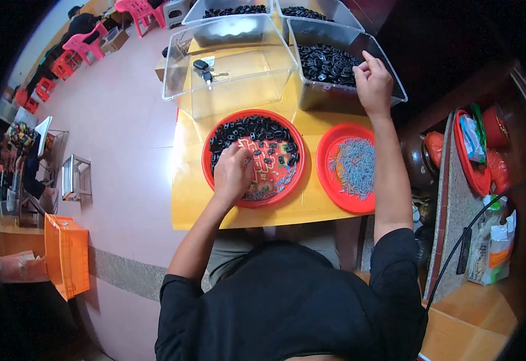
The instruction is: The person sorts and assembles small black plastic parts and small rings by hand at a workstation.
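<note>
Head view: left hand (233, 174) over a round red tray (302, 165), right hand (375, 87) at the right side of a clear bin (329, 97) at the far edge of the yellow tabletop (189, 204). Small oblong black pieces (254, 127) lie in the tray, heaped along its far side, with loose ones just right of the left fingers, which are curled close together; more black pieces (326, 63) fill the bin, left of the right fingers, whose index and thumb appear slightly parted. Whether either set is clamped on a piece cannot be told. Long axes point in mixed directions; each hand is the nearer to its own container. Thin grey pins (357, 168) occupy a second red tray (323, 180), nearer the right forearm. Writing: large pale characters decorate the first tray's floor; print on a white carton (502, 240), lower right, is too small to read.
</note>
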Demonstrator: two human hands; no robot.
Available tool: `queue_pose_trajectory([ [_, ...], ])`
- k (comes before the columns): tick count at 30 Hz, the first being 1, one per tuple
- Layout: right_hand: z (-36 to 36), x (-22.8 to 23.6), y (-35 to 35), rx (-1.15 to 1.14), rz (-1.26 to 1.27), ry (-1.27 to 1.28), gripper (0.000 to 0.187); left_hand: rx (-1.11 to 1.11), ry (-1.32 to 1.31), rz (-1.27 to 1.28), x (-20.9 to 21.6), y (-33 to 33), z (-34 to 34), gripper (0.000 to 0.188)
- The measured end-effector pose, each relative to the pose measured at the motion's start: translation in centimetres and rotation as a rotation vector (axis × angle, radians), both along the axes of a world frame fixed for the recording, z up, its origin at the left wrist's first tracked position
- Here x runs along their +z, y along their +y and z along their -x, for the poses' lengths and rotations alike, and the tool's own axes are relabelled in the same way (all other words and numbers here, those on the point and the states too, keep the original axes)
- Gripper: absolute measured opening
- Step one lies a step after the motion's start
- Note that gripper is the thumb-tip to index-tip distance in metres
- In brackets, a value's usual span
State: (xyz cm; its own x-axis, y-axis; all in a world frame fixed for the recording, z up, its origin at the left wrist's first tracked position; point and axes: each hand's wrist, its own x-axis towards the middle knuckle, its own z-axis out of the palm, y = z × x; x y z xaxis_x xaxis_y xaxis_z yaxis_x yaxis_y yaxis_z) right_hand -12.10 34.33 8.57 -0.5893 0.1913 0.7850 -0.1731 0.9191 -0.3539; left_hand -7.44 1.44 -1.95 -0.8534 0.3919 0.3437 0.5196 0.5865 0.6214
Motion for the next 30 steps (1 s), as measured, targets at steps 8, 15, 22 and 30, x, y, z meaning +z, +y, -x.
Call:
queue_pose_trajectory([
  [8, -8.2, -5.1, -8.1, 0.230, 0.208, -0.128, 0.018, -0.052, 0.064, 0.314, -1.7, 2.4, 3.4, 0.018],
  [15, -11.2, -9.1, -11.6, 0.415, 0.191, -0.274, 0.014, -0.086, -0.003, 0.298, -2.0, 2.3, 3.6, 0.015],
  [22, -10.6, -10.1, -13.3, 0.508, -0.164, -0.484, 0.005, -0.070, -0.050, 0.050, -1.4, 1.7, 2.3, 0.009],
  [30, -9.0, -10.9, -14.1, 0.404, -0.469, -0.706, 0.009, -0.142, -0.160, -0.060, -1.2, 0.6, 0.5, 0.009],
])
